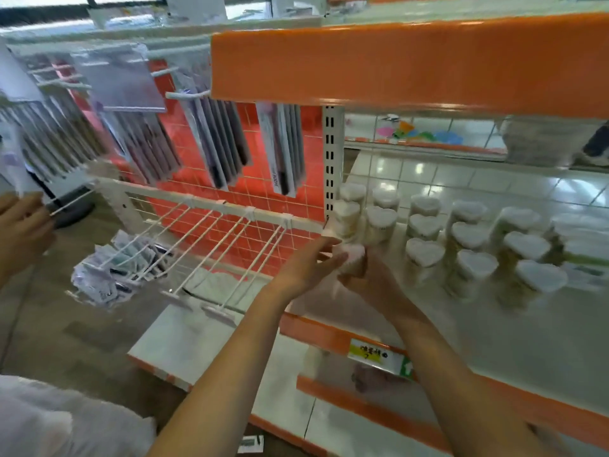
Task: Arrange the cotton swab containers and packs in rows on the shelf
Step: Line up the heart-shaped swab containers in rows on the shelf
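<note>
- Cotton swab containers [425, 253], heart-lidded and clear-walled, standing in rows that run from the back of the white shelf [494, 328] towards its front edge; rows at far right blurred, contents hard to tell.
- Shelf: white deck with orange front lip carrying a yellow price label [369, 352]; orange shelf [395, 61] overhead; perforated upright [330, 159] at the left end, just beside the leftmost row.
- Neighbouring bay to the left: orange grid panel with hanging carded packs [280, 150] above, bare white hooks [211, 245] below, a heap of small packets [118, 268] lower down. Stranger's hand [23, 229] at far left edge, not part of the task.
- Step in hand, judged: placing one more container at the front of the leftmost row, close to the upright, with that row only partly filled.
- Held container [352, 258]: between both hands, above the shelf near its front left corner, near the two left rows; whether its base touches the shelf cannot be told through the blur.
- Left hand [309, 265]: fingers nearly straight, laid flat against the container's left side, steadying rather than clasping.
- Right hand [375, 278]: curled round the container from below and behind, bearing it.
- Next move, judged: setting down upright in line with the container behind, gap matched to neighbouring rows, without knocking the standing ones.
</note>
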`<state>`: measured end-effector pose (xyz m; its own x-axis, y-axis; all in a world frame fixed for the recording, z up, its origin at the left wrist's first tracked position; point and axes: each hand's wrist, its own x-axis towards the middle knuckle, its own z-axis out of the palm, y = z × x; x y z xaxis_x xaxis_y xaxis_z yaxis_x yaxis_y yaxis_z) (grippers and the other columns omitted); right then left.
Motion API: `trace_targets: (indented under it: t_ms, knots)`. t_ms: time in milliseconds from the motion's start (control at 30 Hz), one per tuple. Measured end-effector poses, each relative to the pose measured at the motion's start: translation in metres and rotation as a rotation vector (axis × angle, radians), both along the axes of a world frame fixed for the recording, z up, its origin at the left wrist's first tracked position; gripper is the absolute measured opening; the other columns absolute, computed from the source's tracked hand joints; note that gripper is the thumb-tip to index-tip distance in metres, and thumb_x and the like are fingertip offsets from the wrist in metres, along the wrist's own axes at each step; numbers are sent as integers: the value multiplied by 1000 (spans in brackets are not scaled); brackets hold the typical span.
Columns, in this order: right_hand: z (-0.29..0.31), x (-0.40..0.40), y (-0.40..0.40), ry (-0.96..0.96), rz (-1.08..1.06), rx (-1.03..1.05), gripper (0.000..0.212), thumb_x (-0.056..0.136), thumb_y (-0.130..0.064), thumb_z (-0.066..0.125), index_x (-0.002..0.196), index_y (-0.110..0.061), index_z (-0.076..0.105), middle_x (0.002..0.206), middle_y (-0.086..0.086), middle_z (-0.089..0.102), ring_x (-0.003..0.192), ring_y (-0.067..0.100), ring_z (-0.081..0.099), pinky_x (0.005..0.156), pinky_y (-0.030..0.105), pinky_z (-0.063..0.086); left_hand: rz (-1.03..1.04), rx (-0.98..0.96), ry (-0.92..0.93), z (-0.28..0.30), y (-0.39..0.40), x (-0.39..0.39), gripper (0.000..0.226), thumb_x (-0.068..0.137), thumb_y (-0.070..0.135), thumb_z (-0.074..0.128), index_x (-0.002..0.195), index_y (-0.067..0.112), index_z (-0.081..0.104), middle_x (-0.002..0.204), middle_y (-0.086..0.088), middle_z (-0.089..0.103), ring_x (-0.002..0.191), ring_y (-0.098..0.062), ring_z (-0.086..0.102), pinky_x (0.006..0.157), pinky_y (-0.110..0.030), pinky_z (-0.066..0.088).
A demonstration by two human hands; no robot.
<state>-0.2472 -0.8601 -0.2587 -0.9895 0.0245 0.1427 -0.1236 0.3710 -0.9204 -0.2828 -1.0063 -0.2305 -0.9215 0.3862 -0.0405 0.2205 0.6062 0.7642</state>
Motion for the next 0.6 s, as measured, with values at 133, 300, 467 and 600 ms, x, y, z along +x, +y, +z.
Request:
trace_targets:
  t_ms: [133,300,467,600]
  knots:
    - [-4,-11,-14,-27,18,-53,32,86,4,60,116,-4,54,97,-2,64,96,10,63,78,23,48,-124,23,-5,-1,-14,-24,54,83,37,69,131,22,49,115,10,57,102,-9,58,84,-23,48]
    - [-12,-21,-25,81,-98,-34,33,73,12,61,94,-14,58,88,-2,62,79,-9,63,69,14,49,-203,39,109,-4,-19,-44,49,80,41,72,121,21,54,107,11,58,98,-8,58,79,-19,48]
    - [-25,-23,-28,73,-199,5,39,75,-3,67,109,-20,58,104,6,66,96,15,65,79,34,56,-228,82,88,-8,-15,-56,47,76,40,74,114,23,53,100,16,54,93,-3,54,68,-13,39]
    - [-27,-33,-37,-12,-316,120,38,75,-11,69,111,-18,59,100,-2,67,91,12,65,79,41,57,-215,134,59,-12,-15,-65,45,73,38,77,109,22,54,96,17,55,87,2,53,66,-14,38]
